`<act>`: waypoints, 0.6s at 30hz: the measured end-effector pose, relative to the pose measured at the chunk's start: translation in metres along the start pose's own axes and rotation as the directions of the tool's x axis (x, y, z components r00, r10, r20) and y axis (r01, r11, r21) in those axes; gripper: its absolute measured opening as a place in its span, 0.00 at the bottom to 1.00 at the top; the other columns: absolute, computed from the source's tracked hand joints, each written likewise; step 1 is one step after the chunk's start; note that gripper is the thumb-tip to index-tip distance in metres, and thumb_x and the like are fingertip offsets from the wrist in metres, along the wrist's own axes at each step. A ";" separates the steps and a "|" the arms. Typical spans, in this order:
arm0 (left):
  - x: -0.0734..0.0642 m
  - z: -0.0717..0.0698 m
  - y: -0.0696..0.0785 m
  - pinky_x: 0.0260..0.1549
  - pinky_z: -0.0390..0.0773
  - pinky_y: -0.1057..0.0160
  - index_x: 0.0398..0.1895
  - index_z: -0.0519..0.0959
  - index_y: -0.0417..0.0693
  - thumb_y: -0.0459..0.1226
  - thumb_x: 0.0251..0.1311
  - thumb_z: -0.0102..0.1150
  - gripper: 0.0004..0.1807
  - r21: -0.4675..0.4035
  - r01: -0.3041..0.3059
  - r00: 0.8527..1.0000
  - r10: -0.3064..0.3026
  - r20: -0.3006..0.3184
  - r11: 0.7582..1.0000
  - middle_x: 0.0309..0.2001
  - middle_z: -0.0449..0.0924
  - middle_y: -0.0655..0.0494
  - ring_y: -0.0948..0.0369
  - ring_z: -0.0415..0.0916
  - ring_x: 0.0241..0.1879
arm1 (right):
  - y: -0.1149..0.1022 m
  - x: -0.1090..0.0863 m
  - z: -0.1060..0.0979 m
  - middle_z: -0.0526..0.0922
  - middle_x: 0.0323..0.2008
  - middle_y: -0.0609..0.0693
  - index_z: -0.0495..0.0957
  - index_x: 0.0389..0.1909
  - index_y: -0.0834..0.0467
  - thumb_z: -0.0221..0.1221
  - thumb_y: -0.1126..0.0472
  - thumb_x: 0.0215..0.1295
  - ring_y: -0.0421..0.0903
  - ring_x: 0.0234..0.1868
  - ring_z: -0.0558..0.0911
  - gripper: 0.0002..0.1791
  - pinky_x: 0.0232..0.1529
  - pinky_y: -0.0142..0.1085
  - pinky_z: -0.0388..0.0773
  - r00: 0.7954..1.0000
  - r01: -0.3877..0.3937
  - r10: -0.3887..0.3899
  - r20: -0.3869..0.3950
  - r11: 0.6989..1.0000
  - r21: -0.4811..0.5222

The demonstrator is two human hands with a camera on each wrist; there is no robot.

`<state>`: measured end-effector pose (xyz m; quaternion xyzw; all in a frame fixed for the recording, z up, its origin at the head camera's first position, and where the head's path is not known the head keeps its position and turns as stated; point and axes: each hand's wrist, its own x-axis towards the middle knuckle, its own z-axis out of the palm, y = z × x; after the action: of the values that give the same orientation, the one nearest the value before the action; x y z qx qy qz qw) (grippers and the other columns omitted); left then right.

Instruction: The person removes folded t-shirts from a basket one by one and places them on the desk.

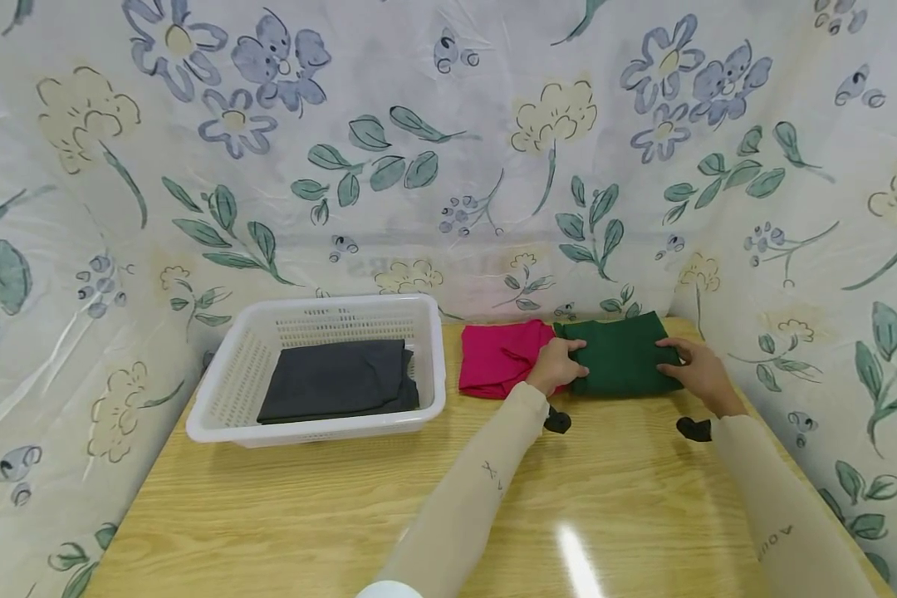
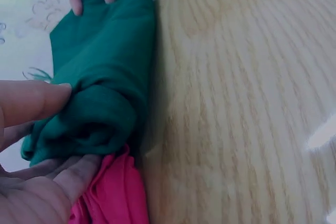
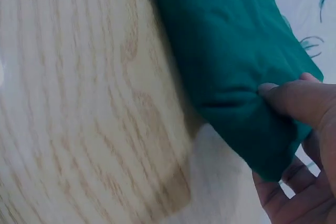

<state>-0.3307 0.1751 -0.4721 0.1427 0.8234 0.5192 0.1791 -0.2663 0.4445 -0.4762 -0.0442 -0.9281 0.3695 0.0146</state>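
Observation:
A folded dark green cloth lies at the back right of the table, with a hand at each end. My left hand grips its left end, thumb on top and fingers under the rolled edge, as the left wrist view shows. At the other end my right hand pinches a corner, the thumb pressing on top and the fingers beneath. Beside the green cloth on the left lies a folded pink-red cloth, partly overlapped by my left hand.
On the left stands a white plastic basket with a folded dark grey cloth inside. The wooden table meets flower-patterned sheeting at the back and sides.

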 end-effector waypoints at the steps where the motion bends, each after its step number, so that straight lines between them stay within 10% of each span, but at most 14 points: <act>1: 0.000 0.000 0.000 0.17 0.60 0.66 0.69 0.78 0.50 0.27 0.62 0.69 0.30 -0.005 0.004 1.000 -0.004 0.004 1.000 0.71 0.71 0.45 0.62 0.51 0.17 | 0.000 0.000 0.000 0.58 0.74 0.74 0.69 0.71 0.63 0.63 0.62 0.73 0.77 0.71 0.59 0.29 0.63 0.67 0.67 1.000 -0.007 0.007 0.007 1.000 0.004; 10: -0.008 -0.003 -0.001 0.39 0.78 0.66 0.62 0.83 0.46 0.31 0.60 0.72 0.24 0.064 -0.060 0.997 0.064 -0.053 0.996 0.67 0.74 0.46 0.51 0.72 0.60 | 0.006 -0.006 0.001 0.51 0.76 0.76 0.59 0.76 0.68 0.61 0.62 0.74 0.75 0.74 0.54 0.35 0.66 0.65 0.64 0.995 -0.096 0.093 0.047 0.994 0.058; 18: -0.006 -0.015 0.003 0.39 0.81 0.62 0.45 0.88 0.41 0.26 0.58 0.70 0.11 0.118 -0.095 0.988 0.108 -0.109 0.988 0.56 0.81 0.42 0.47 0.72 0.59 | 0.005 -0.010 0.001 0.57 0.72 0.79 0.62 0.74 0.68 0.61 0.60 0.74 0.74 0.70 0.63 0.34 0.61 0.63 0.72 0.994 -0.110 0.110 0.022 0.994 -0.015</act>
<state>-0.3321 0.1612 -0.4628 0.1642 0.8521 0.4875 0.0966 -0.2560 0.4465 -0.4805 -0.0913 -0.9268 0.3640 -0.0168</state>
